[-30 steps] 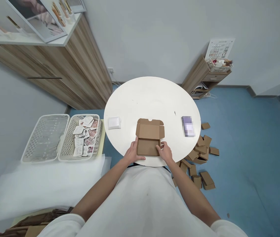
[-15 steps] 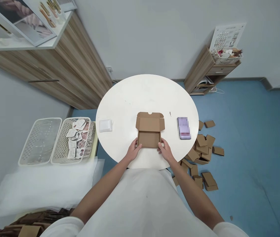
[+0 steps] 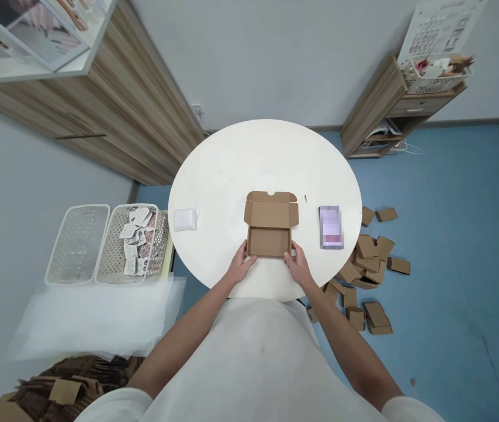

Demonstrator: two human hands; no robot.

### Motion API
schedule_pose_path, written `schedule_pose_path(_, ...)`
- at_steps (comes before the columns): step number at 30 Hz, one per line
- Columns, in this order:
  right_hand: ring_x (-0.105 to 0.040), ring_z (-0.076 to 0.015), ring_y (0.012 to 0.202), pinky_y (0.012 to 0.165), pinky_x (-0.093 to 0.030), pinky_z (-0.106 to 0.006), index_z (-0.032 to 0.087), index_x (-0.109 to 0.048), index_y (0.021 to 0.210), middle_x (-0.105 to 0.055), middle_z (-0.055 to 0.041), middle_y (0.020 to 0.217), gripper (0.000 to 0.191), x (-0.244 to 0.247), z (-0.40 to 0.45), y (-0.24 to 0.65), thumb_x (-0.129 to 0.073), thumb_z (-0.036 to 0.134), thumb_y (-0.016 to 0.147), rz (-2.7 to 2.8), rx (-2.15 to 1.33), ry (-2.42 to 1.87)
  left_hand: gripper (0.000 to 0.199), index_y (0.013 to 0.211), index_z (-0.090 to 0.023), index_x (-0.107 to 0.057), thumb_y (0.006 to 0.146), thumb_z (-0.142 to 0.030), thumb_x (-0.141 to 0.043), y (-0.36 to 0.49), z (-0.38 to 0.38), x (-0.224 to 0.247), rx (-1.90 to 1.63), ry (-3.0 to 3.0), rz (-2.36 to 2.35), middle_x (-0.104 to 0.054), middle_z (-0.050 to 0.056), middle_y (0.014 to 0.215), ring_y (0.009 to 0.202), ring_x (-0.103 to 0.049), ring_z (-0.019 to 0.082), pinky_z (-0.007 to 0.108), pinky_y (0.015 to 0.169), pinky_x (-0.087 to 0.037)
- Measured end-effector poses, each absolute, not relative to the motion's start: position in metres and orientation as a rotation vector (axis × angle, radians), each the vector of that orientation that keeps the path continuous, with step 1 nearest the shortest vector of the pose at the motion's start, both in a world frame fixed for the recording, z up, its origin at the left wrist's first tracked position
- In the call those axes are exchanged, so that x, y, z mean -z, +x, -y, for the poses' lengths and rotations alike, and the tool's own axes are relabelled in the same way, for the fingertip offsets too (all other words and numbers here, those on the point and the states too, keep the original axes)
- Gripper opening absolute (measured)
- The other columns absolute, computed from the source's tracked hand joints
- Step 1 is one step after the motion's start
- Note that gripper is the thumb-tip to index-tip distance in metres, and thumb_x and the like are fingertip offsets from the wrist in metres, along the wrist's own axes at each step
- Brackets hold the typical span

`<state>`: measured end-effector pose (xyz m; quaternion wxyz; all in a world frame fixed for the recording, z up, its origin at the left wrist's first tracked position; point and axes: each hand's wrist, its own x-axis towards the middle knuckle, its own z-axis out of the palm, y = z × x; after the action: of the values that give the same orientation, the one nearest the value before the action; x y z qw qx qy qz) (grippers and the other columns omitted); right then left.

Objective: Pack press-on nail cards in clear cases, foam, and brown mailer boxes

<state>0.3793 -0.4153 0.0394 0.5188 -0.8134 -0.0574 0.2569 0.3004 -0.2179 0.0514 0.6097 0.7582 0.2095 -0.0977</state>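
Tabletop [image 3: 271, 155], white and rounded, spreads beneath the fingers [image 3: 242, 252], with blue floor [image 3: 455, 234] off to their right. Pixelation blurs a purple item [image 3: 331, 227] right of them. Between the left hand [image 3: 238, 269] and right hand [image 3: 299, 269], each pinching a near corner, sits a brown cardboard box [image 3: 269, 241], lid [image 3: 271, 214] open away from them.

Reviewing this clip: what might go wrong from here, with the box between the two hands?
The left hand and right hand hold the open cardboard box near its front corners; its lid is unheld, so it might swing or crease.

The white packet lies near the left edge of the white table; a stray arm could knock it off.

Brown boxes lie scattered on the floor to the right, a possible trip hazard.
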Motion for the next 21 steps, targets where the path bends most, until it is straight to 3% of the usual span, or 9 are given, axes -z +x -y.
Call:
schedule_pose_path(3, -0.050, -0.0163, 0.078, 0.073, -0.045, -0.035, 0.018, -0.032, 0.128, -0.041, -0.0123, 0.118, 0.057, -0.037, 0.417, 0.373, -0.041, 0.047, 0.079, 0.086, -0.523, -2.033, 0.068, 0.137, -0.022, -0.010, 0.081, -0.035, -0.045, 0.297, 0.217, -0.048, 0.263, 1.784, -0.563, -0.024, 0.008, 0.141, 0.125, -0.030, 0.022, 0.038, 0.096, -0.035)
schedule_pose_path(7, -0.044, -0.0127, 0.066, 0.072, -0.043, -0.035, 0.016, -0.036, 0.120, -0.040, -0.0129, 0.111, 0.048, -0.039, 0.416, 0.365, -0.035, 0.044, 0.082, -0.057, -0.122, -2.174, 0.065, 0.137, -0.024, -0.011, 0.082, -0.037, -0.044, 0.285, 0.206, -0.044, 0.237, 1.793, -0.576, -0.024, 0.009, 0.141, 0.124, -0.032, 0.023, 0.039, 0.094, -0.036)
schedule_pose_path(11, -0.044, -0.0134, 0.068, 0.069, -0.042, -0.034, 0.016, -0.039, 0.116, -0.042, -0.0108, 0.104, 0.042, -0.055, 0.387, 0.360, -0.038, 0.040, 0.081, 0.069, 0.124, -2.151, 0.052, 0.130, -0.022, -0.028, 0.082, -0.037, -0.042, 0.270, 0.169, -0.047, 0.060, 1.917, -0.738, -0.033, 0.010, 0.135, 0.121, -0.035, 0.022, 0.037, 0.092, -0.039)
schedule_pose_path(14, -0.049, -0.0177, 0.080, 0.072, -0.042, -0.035, 0.018, -0.051, 0.097, -0.050, -0.0078, 0.091, 0.028, -0.075, 0.335, 0.356, -0.035, 0.036, 0.083, 0.329, -0.010, -2.068, 0.043, 0.122, -0.020, -0.038, 0.082, -0.036, -0.042, 0.260, 0.122, -0.050, -0.134, 2.035, -0.949, -0.033, 0.010, 0.131, 0.121, -0.034, 0.021, 0.033, 0.091, -0.040)
schedule_pose_path(16, -0.051, -0.0184, 0.082, 0.075, -0.042, -0.035, 0.020, -0.056, 0.085, -0.054, -0.0065, 0.086, 0.026, -0.084, 0.290, 0.355, -0.034, 0.035, 0.083, 0.478, -0.240, -2.044, 0.046, 0.123, -0.019, -0.036, 0.082, -0.037, -0.042, 0.257, 0.085, -0.048, -0.237, 2.027, -1.053, -0.031, 0.011, 0.131, 0.120, -0.034, 0.022, 0.033, 0.090, -0.040)
schedule_pose_path(21, -0.052, -0.0166, 0.090, 0.077, -0.043, -0.032, 0.022, -0.052, 0.101, -0.055, -0.0048, 0.105, 0.031, -0.076, 0.181, 0.358, -0.042, 0.042, 0.079, 0.312, -0.677, -1.964, 0.058, 0.129, -0.016, -0.029, 0.078, -0.037, -0.048, 0.265, 0.010, -0.033, -0.237, 1.936, -1.156, -0.033, 0.014, 0.130, 0.114, -0.040, 0.024, 0.035, 0.090, -0.040)
